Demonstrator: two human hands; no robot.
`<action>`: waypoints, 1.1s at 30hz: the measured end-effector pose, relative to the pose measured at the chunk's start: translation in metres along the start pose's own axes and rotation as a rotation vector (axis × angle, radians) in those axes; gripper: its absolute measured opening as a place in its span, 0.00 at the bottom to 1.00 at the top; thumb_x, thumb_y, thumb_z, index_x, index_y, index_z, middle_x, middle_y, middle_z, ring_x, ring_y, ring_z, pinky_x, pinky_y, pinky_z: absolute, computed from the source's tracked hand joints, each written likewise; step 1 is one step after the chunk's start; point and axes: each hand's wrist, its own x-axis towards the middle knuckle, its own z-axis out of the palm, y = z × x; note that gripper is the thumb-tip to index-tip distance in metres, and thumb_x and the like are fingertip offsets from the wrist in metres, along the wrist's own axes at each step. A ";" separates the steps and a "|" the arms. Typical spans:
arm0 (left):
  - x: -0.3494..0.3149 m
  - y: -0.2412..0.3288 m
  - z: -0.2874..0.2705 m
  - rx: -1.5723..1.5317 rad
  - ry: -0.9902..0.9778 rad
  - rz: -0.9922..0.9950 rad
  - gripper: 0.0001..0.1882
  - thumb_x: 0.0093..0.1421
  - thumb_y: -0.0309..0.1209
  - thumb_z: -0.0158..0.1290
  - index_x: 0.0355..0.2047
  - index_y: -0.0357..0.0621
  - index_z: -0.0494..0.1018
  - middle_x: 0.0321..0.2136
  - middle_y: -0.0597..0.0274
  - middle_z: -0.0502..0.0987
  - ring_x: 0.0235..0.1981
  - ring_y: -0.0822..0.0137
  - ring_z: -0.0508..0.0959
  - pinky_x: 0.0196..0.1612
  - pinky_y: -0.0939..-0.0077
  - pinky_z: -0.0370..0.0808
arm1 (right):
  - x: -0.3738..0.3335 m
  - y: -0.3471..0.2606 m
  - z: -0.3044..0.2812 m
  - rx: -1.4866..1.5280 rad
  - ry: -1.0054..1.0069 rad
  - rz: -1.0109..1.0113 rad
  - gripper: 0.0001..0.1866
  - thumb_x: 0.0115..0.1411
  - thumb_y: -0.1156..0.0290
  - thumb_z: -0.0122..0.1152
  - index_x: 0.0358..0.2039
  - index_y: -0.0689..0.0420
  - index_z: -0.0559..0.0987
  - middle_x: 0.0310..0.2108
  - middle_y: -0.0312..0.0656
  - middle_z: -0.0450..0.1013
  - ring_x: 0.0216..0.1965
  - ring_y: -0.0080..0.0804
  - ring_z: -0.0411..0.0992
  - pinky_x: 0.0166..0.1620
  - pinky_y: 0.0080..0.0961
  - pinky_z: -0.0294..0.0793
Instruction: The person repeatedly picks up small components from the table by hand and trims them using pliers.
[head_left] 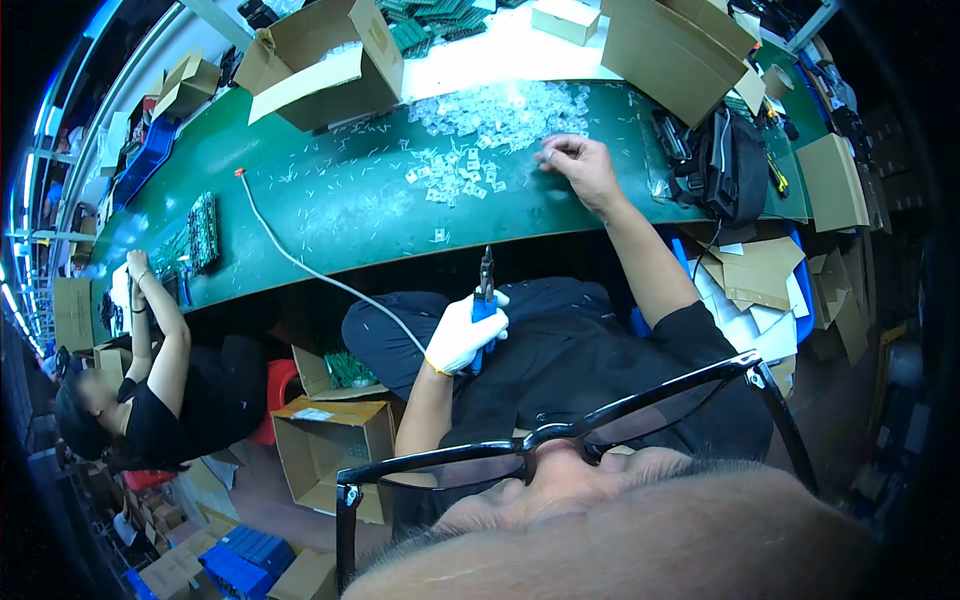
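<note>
My left hand (458,338), in a white glove, is closed round blue-handled pliers (484,312) in front of the table's near edge, jaws pointing up. My bare right hand (584,172) is over the green table (330,220), thumb and fingers drawn together; whatever may be between them is too small to make out. Beside its fingertips spreads a pile of small clear plastic pieces (500,115). A looser cluster of such pieces (455,178) lies closer to me, and a single piece (439,235) sits near the edge.
Open cardboard boxes (335,90) stand at the back, beside green circuit boards (440,25). A grey hose (290,250) with a red tip crosses the table edge. At right are a black bag (735,170) and a blue bin (803,325) of cardboard. A co-worker (165,375) sits at left.
</note>
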 end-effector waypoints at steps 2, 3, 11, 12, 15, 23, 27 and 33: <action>0.008 -0.002 -0.002 -0.022 -0.028 0.009 0.20 0.67 0.30 0.63 0.56 0.35 0.75 0.33 0.64 0.82 0.34 0.75 0.83 0.35 0.80 0.76 | -0.022 -0.002 0.011 0.107 -0.064 0.119 0.08 0.71 0.71 0.67 0.43 0.63 0.84 0.41 0.41 0.82 0.41 0.26 0.80 0.45 0.25 0.80; 0.005 -0.003 -0.001 -0.051 -0.022 0.043 0.20 0.67 0.30 0.64 0.57 0.35 0.75 0.34 0.64 0.82 0.35 0.75 0.83 0.35 0.80 0.76 | -0.029 -0.003 0.024 0.215 -0.170 0.228 0.08 0.70 0.71 0.68 0.44 0.62 0.85 0.40 0.40 0.82 0.41 0.26 0.80 0.45 0.23 0.79; 0.014 0.001 -0.003 -0.132 -0.067 -0.007 0.27 0.68 0.32 0.65 0.62 0.31 0.72 0.41 0.58 0.83 0.42 0.66 0.85 0.47 0.71 0.80 | -0.071 -0.004 0.066 0.271 -0.375 0.373 0.12 0.71 0.67 0.69 0.49 0.61 0.84 0.36 0.34 0.80 0.34 0.18 0.74 0.38 0.18 0.76; 0.014 0.000 -0.003 -0.134 -0.063 -0.006 0.27 0.68 0.32 0.65 0.62 0.31 0.72 0.41 0.58 0.83 0.42 0.66 0.85 0.47 0.71 0.80 | -0.073 -0.011 0.071 0.229 -0.355 0.364 0.11 0.71 0.69 0.69 0.48 0.60 0.83 0.35 0.33 0.80 0.33 0.18 0.75 0.36 0.18 0.75; 0.013 -0.001 -0.004 -0.131 -0.058 -0.013 0.27 0.67 0.32 0.65 0.62 0.31 0.72 0.41 0.58 0.84 0.42 0.66 0.85 0.47 0.71 0.80 | -0.073 -0.015 0.076 0.197 -0.357 0.339 0.07 0.70 0.70 0.69 0.44 0.58 0.82 0.33 0.32 0.78 0.33 0.16 0.74 0.34 0.15 0.74; 0.007 0.008 0.001 -0.090 -0.006 -0.045 0.21 0.66 0.33 0.66 0.54 0.33 0.77 0.34 0.60 0.83 0.34 0.69 0.84 0.39 0.72 0.81 | -0.076 -0.013 0.078 0.040 -0.341 0.290 0.06 0.68 0.73 0.71 0.42 0.57 0.81 0.33 0.32 0.79 0.32 0.16 0.76 0.32 0.16 0.75; 0.002 0.016 0.001 -0.035 0.044 -0.011 0.16 0.66 0.33 0.65 0.48 0.35 0.79 0.31 0.62 0.81 0.29 0.71 0.82 0.34 0.72 0.81 | -0.074 -0.016 0.079 0.015 -0.359 0.279 0.06 0.68 0.73 0.71 0.41 0.58 0.81 0.32 0.32 0.79 0.32 0.17 0.77 0.32 0.15 0.75; 0.004 0.008 -0.003 -0.191 0.071 -0.010 0.11 0.66 0.29 0.65 0.45 0.38 0.79 0.29 0.64 0.80 0.27 0.73 0.82 0.33 0.77 0.80 | -0.064 -0.019 0.079 0.032 -0.323 0.296 0.08 0.67 0.70 0.73 0.42 0.58 0.83 0.32 0.34 0.81 0.31 0.19 0.77 0.33 0.18 0.76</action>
